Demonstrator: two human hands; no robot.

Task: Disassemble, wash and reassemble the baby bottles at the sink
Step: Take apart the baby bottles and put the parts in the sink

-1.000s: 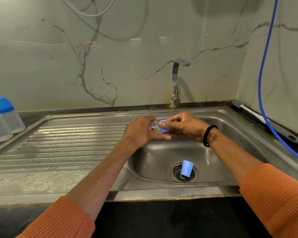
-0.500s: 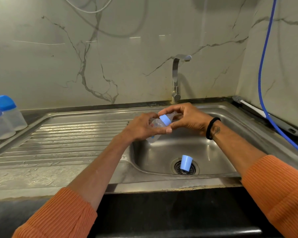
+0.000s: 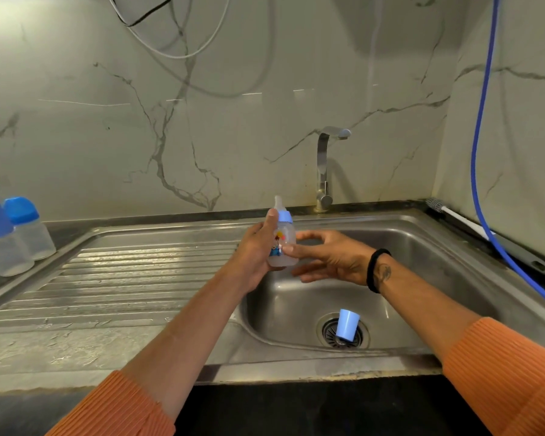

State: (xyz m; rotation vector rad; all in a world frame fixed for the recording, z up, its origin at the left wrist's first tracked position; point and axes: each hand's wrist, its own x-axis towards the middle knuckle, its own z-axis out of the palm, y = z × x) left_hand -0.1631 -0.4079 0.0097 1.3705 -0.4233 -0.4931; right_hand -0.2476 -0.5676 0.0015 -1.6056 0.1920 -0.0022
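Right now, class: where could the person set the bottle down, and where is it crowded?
Free: the ribbed drainboard between the two capped bottles and the basin. Crowded: the drain, where the blue cap lies, and the left counter corner.

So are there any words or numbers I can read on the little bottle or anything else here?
No words or numbers can be read anywhere.
Held bottle: a small colourful picture, with a blue patch below it; any writing there is too blurred to read.
Two bottles on the counter: no print shows.
Blue cap in the sink: plain.
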